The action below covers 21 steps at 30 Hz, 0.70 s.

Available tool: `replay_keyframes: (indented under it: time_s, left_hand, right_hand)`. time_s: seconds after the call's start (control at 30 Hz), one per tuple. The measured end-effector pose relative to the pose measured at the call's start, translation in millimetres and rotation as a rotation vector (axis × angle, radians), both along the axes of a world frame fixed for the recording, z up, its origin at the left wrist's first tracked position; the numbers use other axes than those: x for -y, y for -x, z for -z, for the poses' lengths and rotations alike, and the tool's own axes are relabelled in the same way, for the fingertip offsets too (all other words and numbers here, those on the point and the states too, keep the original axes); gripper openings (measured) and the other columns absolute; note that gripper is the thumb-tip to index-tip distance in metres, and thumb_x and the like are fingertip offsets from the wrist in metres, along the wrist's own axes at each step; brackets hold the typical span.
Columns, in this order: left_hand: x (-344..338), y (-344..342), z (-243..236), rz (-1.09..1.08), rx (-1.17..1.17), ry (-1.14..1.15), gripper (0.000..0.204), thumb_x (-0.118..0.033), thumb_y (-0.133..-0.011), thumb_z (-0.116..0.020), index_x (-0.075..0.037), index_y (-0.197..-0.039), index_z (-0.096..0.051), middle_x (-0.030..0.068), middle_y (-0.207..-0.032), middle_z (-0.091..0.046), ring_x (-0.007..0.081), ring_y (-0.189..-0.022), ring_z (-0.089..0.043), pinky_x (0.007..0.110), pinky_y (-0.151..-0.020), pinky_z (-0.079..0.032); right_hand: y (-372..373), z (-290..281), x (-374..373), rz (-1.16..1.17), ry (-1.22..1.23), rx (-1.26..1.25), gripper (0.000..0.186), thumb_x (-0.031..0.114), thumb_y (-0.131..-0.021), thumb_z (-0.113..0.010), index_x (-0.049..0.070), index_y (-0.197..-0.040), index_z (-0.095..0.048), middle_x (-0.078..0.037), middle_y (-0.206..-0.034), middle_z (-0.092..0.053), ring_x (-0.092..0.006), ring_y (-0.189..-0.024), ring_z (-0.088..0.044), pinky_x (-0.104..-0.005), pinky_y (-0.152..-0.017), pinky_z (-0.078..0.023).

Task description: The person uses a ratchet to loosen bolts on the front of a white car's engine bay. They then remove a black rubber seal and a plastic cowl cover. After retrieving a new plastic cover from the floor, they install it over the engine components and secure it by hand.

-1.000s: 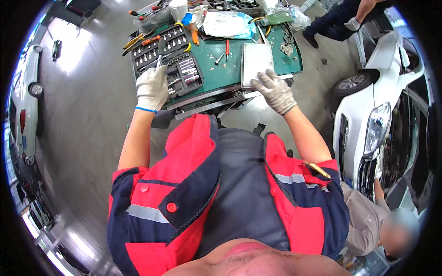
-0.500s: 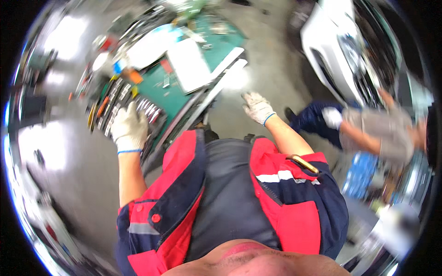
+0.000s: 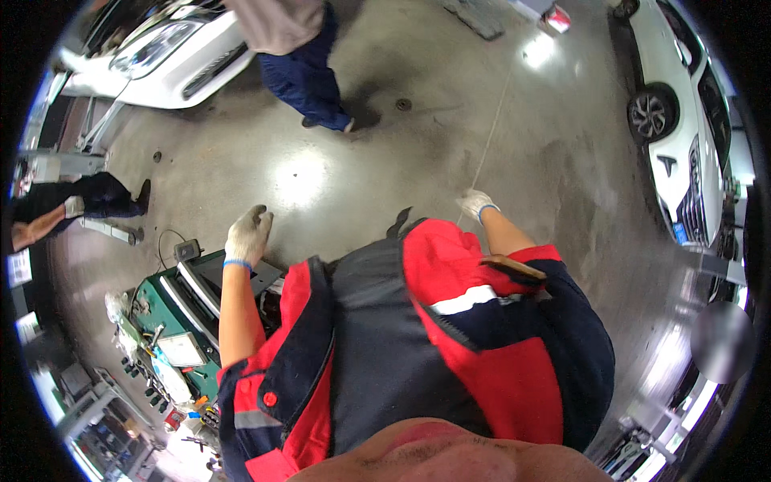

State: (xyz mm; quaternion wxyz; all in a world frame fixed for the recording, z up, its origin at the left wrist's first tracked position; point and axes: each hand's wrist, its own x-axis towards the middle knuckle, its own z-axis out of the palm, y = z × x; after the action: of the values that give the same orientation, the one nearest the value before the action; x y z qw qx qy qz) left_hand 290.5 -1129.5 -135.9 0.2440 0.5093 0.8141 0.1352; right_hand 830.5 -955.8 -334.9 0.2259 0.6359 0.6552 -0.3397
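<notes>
Cart (image 3: 172,320), green-topped, at my left, near left hand (image 3: 249,235): fingers loosely spread, nothing visible held. Right hand (image 3: 475,205) out right, half curled, can't tell if empty. Careless turn could bump cart or snag cord (image 3: 160,243), dragging black box (image 3: 187,250).

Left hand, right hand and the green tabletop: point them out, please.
Left hand (image 3: 247,239), head view: middle of the glove.
Right hand (image 3: 476,205), head view: middle of the glove.
Green tabletop (image 3: 165,312), head view: bare surface.
</notes>
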Motion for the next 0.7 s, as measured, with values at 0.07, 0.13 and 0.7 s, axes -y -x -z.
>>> replay_keyframes:
  time_s: [0.07,0.13,0.7]
  left_hand:
    - [-19.8,9.7,71.2,-0.033,-0.064,0.288,0.045,-0.038,-0.099,-0.06,-0.004,-0.126,-0.069,0.0233,-0.117,-0.072,0.0376,-0.114,-0.068,0.045,-0.092,-0.056]
    - [-17.7,28.1,138.3,0.828,-0.495,0.717,0.046,-0.038,-0.102,-0.056,-0.004,-0.132,-0.066,0.0193,-0.13,-0.069,0.0328,-0.125,-0.064,0.043,-0.099,-0.054]
    - [-531.7,-78.7,214.9,0.788,-0.303,0.763,0.049,-0.041,-0.101,-0.047,-0.002,-0.12,-0.07,0.0251,-0.126,-0.069,0.0422,-0.119,-0.065,0.048,-0.103,-0.051]
  right_hand:
    - [-66.0,22.7,22.4,0.019,0.206,0.0,0.057,0.048,-0.097,-0.055,0.006,-0.133,-0.067,-0.026,-0.139,-0.061,-0.0434,-0.132,-0.056,-0.0501,-0.11,-0.046]
    - [-123.3,35.4,35.3,-0.247,0.219,-0.021,0.047,0.038,-0.099,-0.054,0.004,-0.128,-0.069,-0.025,-0.131,-0.066,-0.0423,-0.125,-0.061,-0.0474,-0.106,-0.049]
    - [-253.7,12.8,-233.8,0.476,0.134,-0.007,0.046,0.039,-0.096,-0.061,0.008,-0.129,-0.07,-0.02,-0.131,-0.069,-0.0384,-0.12,-0.065,-0.0452,-0.102,-0.05]
